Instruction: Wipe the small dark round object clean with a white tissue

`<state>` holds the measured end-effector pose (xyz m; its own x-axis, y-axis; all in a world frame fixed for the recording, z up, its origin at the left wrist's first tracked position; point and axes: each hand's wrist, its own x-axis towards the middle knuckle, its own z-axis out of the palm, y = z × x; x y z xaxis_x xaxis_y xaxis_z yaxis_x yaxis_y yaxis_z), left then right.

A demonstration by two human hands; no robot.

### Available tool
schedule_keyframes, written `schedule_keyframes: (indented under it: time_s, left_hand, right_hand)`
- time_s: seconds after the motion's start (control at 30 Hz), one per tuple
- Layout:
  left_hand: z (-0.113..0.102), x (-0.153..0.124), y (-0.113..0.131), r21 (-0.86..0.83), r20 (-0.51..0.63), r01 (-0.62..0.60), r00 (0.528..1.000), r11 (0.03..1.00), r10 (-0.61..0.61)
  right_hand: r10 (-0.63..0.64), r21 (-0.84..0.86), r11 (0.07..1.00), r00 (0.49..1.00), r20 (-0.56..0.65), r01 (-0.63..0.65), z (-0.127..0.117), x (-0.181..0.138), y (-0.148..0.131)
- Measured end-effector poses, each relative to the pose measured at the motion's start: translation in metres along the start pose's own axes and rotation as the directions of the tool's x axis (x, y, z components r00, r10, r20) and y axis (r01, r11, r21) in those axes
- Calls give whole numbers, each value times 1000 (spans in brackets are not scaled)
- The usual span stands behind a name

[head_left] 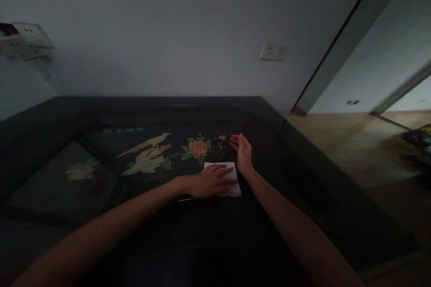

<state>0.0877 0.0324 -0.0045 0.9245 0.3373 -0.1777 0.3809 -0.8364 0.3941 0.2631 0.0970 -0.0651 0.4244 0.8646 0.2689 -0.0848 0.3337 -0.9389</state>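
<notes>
- Left hand (pixel 214 181) flat, palm down, fingers slightly spread; we have it pressed on the white folded sheet (pixel 232 190). Paper or cloth, we can't tell.
- Right hand (pixel 244 152) raised on edge, fingers loosely bent toward the left, grip wide. We can't tell if the fingertips touch anything.
- Dark container (pixel 220 150): looks glassy, upright, just left of our right hand and right behind the sheet. We see a small orange-pink spot at its top; too dim to say what it is.
- Sheet sits on the dark glossy table (pixel 296 172), directly in front of the container, its near right corner sticking out past our left hand.
- Table decor: pink flower (pixel 198 148) with green leaves just left of the container, pale long-tailed bird (pixel 148 142) further left, light characters (pixel 123 130) behind it.
- Behind: pale wall (pixel 161 31) with a double socket (pixel 274 52) above the table's far right end; we see tan flooring (pixel 340 141) off to the right.
</notes>
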Motion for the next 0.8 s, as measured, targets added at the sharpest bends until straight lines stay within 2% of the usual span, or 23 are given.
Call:
schedule_keyframes:
  time_s: [0.07,0.13,0.3,0.4,0.53,0.8]
  left_hand:
    - [-3,-1,-7,-30,24,-41,999,999,41]
    - [-4,0,-13,-29,-12,-58,998,998,58]
    - [9,3,-23,157,-164,-107,978,982,132]
    - [18,6,-23,212,-150,-144,972,966,178]
    - [22,9,-20,198,-114,-123,982,972,147]
    - [29,21,-20,169,-172,-116,974,979,145]
  right_hand:
    - [5,9,1000,1000,4,-5,1,-1,-1]
    - [10,15,1000,1000,5,-11,2,-1,-2]
    - [22,16,1000,1000,10,-22,3,-1,-2]
    - [23,11,1000,1000,17,-23,2,-1,-2]
    - [24,6,1000,999,25,-24,2,-2,-3]
    - [13,-19,1000,999,34,-13,-1,2,-7]
